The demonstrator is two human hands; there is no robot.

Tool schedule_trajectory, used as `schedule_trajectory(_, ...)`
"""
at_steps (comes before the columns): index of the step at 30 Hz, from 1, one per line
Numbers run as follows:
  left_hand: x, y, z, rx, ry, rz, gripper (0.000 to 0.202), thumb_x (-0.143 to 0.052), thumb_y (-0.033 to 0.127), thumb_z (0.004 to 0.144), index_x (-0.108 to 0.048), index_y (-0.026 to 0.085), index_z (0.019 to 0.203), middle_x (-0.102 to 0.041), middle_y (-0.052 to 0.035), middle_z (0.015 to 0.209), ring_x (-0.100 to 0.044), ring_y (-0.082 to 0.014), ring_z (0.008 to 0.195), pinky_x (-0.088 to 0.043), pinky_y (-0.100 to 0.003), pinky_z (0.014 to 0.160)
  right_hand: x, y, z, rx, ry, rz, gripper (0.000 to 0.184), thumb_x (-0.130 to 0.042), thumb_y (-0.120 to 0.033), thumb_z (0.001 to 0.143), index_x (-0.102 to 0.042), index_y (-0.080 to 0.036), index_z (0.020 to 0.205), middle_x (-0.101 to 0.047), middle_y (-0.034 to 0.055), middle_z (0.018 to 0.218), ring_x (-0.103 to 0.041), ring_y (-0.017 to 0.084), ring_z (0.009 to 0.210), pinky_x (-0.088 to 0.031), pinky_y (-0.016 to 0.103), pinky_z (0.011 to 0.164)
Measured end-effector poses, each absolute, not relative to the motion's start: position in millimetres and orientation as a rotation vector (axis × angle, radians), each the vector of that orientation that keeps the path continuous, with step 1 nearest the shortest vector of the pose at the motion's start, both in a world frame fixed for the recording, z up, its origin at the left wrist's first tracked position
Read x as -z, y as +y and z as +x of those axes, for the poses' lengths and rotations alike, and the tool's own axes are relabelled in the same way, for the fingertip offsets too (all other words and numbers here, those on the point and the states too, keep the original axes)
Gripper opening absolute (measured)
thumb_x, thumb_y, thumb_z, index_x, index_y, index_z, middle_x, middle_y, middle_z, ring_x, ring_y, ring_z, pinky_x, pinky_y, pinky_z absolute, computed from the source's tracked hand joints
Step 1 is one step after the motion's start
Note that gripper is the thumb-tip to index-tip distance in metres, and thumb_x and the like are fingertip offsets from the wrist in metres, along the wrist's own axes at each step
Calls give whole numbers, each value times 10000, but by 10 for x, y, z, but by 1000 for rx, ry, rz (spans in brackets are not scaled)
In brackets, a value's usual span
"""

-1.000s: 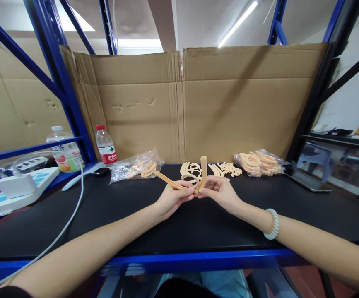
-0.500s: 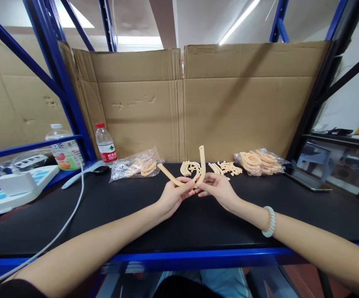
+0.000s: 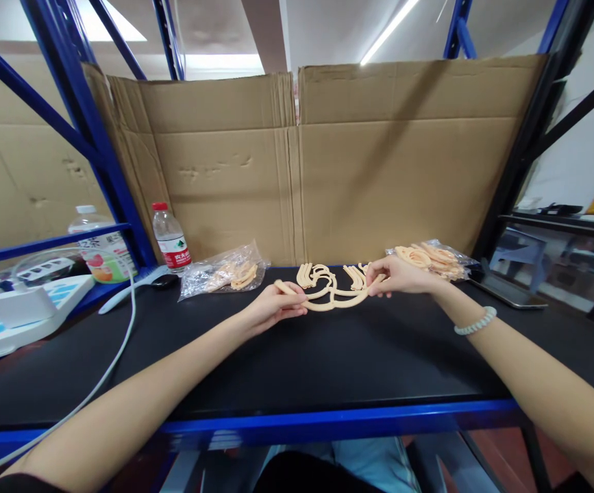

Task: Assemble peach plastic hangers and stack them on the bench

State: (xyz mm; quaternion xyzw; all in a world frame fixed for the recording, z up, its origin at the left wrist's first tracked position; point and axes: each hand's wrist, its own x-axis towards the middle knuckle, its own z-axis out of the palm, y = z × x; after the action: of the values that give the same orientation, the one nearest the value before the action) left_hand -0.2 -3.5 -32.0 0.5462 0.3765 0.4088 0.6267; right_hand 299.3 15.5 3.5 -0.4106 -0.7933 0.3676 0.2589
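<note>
Strip [image 3: 335, 301] of curved tan plastic held above bench [image 3: 327, 356], spanning both hands. Left hand [image 3: 270, 306] pinched on one end, right hand [image 3: 397, 276] pinched on other. Loose pieces [image 3: 317, 274] and two bags [image 3: 225, 274] behind, apparently unprocessed.

Curved strip [image 3: 335, 303] you hold: pale peach, plain, same as the loose pieces [image 3: 322, 275] and those in the clear bags [image 3: 225, 274]. Your shelf top [image 3: 327, 356]: matte black, blue front edge. Rack posts [image 3: 65, 89] blue. Cardboard [image 3: 379, 157] plain brown. Bottle [image 3: 171, 239]: red cap, red-white label. Your bracelet [image 3: 476, 322] white.
</note>
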Motion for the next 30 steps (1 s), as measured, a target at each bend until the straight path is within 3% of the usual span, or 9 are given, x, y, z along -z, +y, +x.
schedule_trajectory(3, 342, 67, -103, -895, 953, 1470, 276, -820, 231, 593, -604, 109, 714, -657, -61, 754, -645, -132, 667, -535, -252, 678, -45, 191, 3070, -837, -2278, -1257, 209, -727, -297, 612, -616, -149, 709, -630, 6, 590, -558, 118, 531, -415, 228, 481)
schedule_trajectory(7, 357, 165, -189, -867, 1080, 2105, 147, -736, 244, 660, -630, 149, 699, -623, -14, 682, -566, -119, 607, -451, -233, 611, 27, 249, 3076, -590, -2422, -1272, 142, -700, -263, 626, -631, -153, 685, -642, 11, 636, -569, 138, 593, -402, 244, 540)
schedule_trajectory(12, 326, 158, -221, -740, 1248, 2736, 23, -636, 207, 746, -651, 199, 760, -622, -23, 751, -550, -178, 728, -376, -260, 648, 127, 311, 3035, -400, -2489, -1308, 125, -691, -265, 667, -637, -152, 674, -639, 19, 658, -556, 142, 608, -387, 245, 558)
schedule_trajectory(17, 380, 158, -230, -769, 1337, 2841, 62, -579, 184, 785, -638, 206, 780, -622, -51, 845, -543, -220, 852, -378, -278, 688, 222, 366, 2983, -223, -2511, -1320, 103, -690, -228, 688, -631, -147, 662, -642, 38, 718, -567, 162, 686, -397, 260, 632)
schedule_trajectory(30, 407, 147, -196, -605, 1539, 2985, 93, -538, 239, 829, -617, 192, 846, -634, -33, 884, -570, -199, 862, -431, -285, 713, 270, 395, 2967, -74, -2560, -1234, 32, -641, -192, 742, -636, -161, 737, -648, 59, 832, -570, 187, 818, -412, 289, 760)
